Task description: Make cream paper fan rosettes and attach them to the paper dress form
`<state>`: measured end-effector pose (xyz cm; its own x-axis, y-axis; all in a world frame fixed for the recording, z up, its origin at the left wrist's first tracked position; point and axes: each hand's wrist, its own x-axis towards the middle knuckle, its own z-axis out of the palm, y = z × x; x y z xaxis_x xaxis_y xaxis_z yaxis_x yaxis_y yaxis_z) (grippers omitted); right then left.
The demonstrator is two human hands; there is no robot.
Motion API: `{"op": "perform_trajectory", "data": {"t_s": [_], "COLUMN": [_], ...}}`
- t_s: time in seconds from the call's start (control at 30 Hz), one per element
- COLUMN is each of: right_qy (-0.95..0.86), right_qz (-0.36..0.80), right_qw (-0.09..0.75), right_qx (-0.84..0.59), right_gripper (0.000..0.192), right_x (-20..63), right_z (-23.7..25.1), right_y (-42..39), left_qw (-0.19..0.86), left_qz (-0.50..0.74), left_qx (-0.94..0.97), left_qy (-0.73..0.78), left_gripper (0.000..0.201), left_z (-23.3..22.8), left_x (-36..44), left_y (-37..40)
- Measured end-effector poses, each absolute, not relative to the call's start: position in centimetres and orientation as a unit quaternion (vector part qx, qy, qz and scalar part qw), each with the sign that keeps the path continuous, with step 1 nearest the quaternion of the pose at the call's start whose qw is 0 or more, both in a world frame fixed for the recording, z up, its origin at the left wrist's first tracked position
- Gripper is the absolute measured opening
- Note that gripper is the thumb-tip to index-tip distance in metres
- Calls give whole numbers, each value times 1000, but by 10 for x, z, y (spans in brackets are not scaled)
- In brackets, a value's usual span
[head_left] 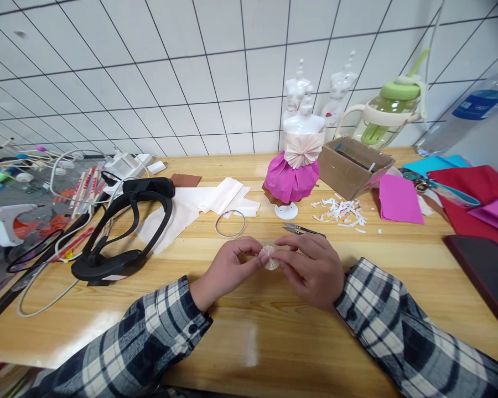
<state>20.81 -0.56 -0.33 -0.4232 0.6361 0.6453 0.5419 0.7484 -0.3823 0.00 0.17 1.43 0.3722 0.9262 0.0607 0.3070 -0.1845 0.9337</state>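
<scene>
Between my two hands is a small round pleated paper rosette (269,258), pale cream in colour. My left hand (236,265) pinches its left edge between thumb and forefinger. From the other side, the fingers of my right hand (311,265) close on its right edge. Just beyond my right hand lie dark thread snips (296,228). A thin metal ring (230,223) rests past my left hand. Farther back stands a small white mannequin (305,121) in a magenta paper skirt (292,178), with a larger pale pleated fan (302,149) on its front.
Pale paper sheets (182,210) and a black headset frame (124,232) lie left. White paper scraps (342,213), a cardboard box (354,166) and magenta paper (399,199) are right. A dark phone (481,276) lies at the right edge; a glue gun (10,221) sits far left.
</scene>
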Motion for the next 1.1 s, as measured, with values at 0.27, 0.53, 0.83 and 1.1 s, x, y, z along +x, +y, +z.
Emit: {"op": "perform_trajectory", "data": {"t_s": [0.27, 0.53, 0.83, 1.1], "right_qy": [-871, -854, -808, -817], "right_qz": [-32, 25, 130, 115], "right_qw": [373, 412, 450, 457], "right_qx": [-318, -318, -357, -332], "right_gripper": [34, 33, 20, 36], "right_x": [210, 207, 203, 208], "right_z": [1, -1, -2, 2], "right_y": [-7, -8, -7, -4], "left_qw": [445, 415, 410, 442], "left_qz": [347, 344, 318, 309], "left_qx": [685, 709, 722, 701], "left_qy": [460, 456, 458, 468], "left_gripper": [24, 16, 15, 18], "left_z": [13, 14, 12, 11], "left_x": [1, 0, -2, -2], "left_y": [2, 1, 2, 1]}}
